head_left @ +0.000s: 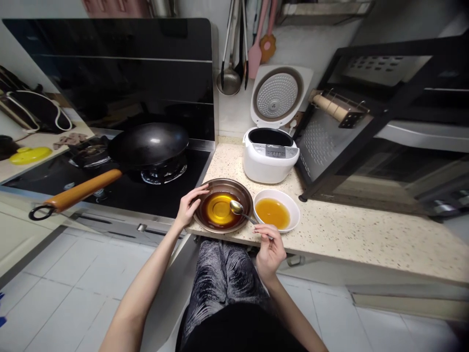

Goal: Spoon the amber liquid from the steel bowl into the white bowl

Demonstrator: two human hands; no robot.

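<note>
A wide metal bowl (245,193) with clear amber liquid (220,208) in it stands at the counter's front edge. My left hand (189,205) rests on its left rim, with the fingers stretched over the edge and the thumb apart. Held by its handle in my right hand (270,249) is a metal spoon (236,207), its bowl over the right part of the liquid. Whether the spoon touches the liquid I cannot tell. Just to the right sits a white bowl (296,215) holding cloudy orange-brown liquid (273,213).
Behind the bowls a white rice cooker (271,164) stands with its lid raised. A black wok (150,144) is on the stove at left, its wooden handle (86,189) jutting forward. Utensils, including a ladle (229,82), hang on the wall. A dark rack (330,142) stands at right.
</note>
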